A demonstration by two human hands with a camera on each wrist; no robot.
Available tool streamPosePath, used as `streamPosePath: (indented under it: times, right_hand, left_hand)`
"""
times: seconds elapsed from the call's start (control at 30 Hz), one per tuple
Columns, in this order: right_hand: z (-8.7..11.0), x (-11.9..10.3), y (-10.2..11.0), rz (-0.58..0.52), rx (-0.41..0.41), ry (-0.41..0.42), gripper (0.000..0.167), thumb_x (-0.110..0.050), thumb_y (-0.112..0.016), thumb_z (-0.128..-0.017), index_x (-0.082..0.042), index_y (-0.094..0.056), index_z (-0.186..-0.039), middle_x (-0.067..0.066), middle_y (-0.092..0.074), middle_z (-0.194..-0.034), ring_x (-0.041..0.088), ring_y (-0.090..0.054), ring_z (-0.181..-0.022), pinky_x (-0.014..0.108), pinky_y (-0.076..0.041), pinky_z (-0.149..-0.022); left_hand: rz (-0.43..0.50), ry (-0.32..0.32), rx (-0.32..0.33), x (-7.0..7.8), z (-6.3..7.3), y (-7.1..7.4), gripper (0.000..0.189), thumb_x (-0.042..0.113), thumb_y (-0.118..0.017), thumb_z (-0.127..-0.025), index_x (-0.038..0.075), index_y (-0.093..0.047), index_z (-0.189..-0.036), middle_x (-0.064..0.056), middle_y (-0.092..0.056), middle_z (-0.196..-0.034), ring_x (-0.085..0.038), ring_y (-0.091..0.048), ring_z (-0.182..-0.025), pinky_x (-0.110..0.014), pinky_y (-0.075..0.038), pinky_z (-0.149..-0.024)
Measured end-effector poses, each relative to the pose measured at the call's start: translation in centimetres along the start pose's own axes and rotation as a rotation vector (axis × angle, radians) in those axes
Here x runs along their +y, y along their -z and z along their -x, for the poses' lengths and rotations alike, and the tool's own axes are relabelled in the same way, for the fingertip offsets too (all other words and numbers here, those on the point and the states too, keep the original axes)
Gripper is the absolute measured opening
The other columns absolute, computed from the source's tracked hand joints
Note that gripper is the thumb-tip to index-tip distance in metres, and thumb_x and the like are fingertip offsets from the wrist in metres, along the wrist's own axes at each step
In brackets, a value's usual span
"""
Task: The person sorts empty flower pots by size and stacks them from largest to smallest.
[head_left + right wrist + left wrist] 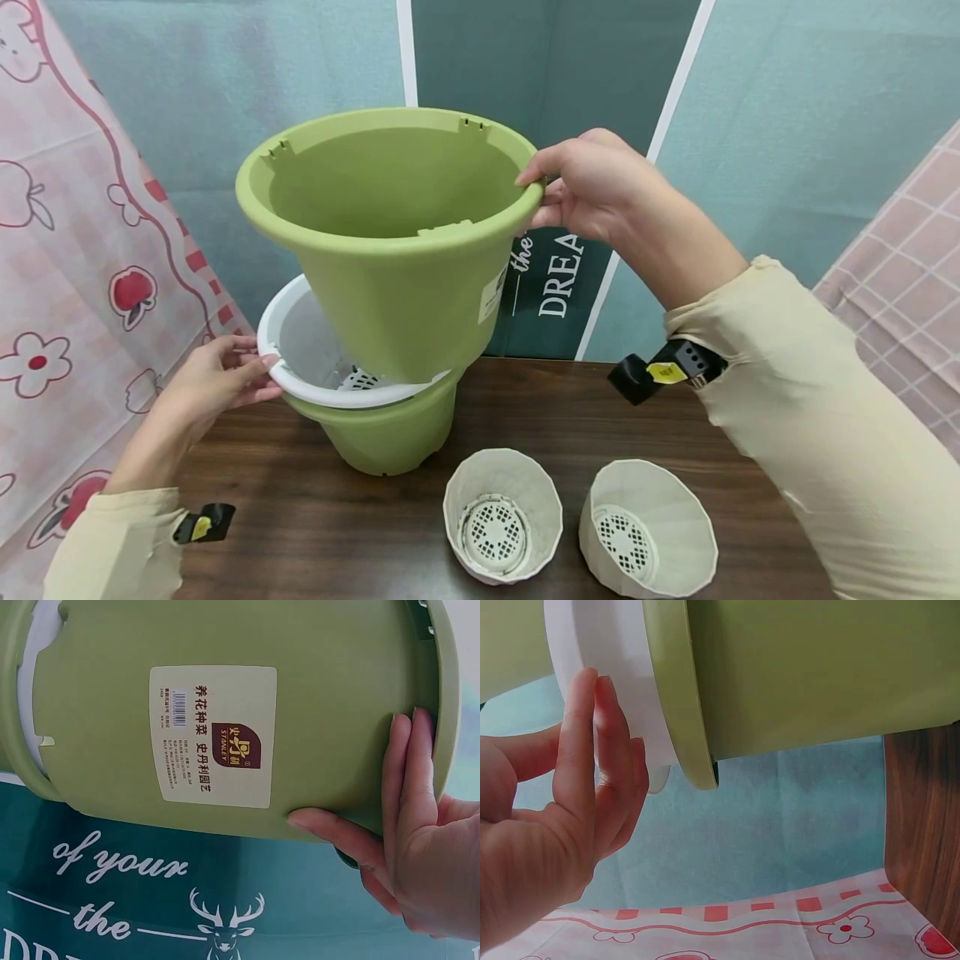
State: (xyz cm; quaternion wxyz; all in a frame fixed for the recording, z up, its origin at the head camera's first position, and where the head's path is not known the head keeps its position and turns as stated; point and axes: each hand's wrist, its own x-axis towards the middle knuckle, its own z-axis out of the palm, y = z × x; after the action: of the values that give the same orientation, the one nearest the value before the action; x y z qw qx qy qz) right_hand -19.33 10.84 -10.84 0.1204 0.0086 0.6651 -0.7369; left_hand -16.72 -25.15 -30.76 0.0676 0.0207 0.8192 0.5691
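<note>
My right hand (600, 187) grips the right rim of a large green flowerpot (397, 304), raised and tilted, its bottom overlapping a white pot (296, 329) in the head view. Fingers of that hand lie against the outer wall below the rim in the right wrist view, near a printed label (214, 735). At the left, my left hand (210, 379) pinches the white pot's rim, thumb on top and fingers underneath. This white pot sits nested in a second green flowerpot (390, 437) on the wooden table (277, 533). Drainage slots show at the white pot's bottom.
Two small cream faceted pots (551, 508) with perforated bottoms are at the front; the right one (682, 533) leans toward its neighbour. A teal curtain (300, 67) with lettering hangs behind, and a pink patterned cloth (67, 275) lines the left side.
</note>
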Motion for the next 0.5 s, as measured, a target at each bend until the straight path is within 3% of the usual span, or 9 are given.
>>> streamPosePath:
  times: [0.5]
  right_hand:
    - [0.0, 0.4, -1.3, -0.007, 0.013, 0.005, 0.044, 0.011, -0.043, -0.089, 0.01, -0.032, -0.131, 0.01, -0.031, -0.129, 0.032, -0.054, -0.104, 0.033, -0.061, -0.059]
  left_hand:
    - [0.008, -0.002, 0.002, -0.1, 0.0, -0.2, 0.052, 0.013, -0.045, -0.096, -0.017, -0.02, -0.131, -0.018, -0.047, -0.099, -0.009, -0.063, -0.074, -0.032, -0.058, -0.078]
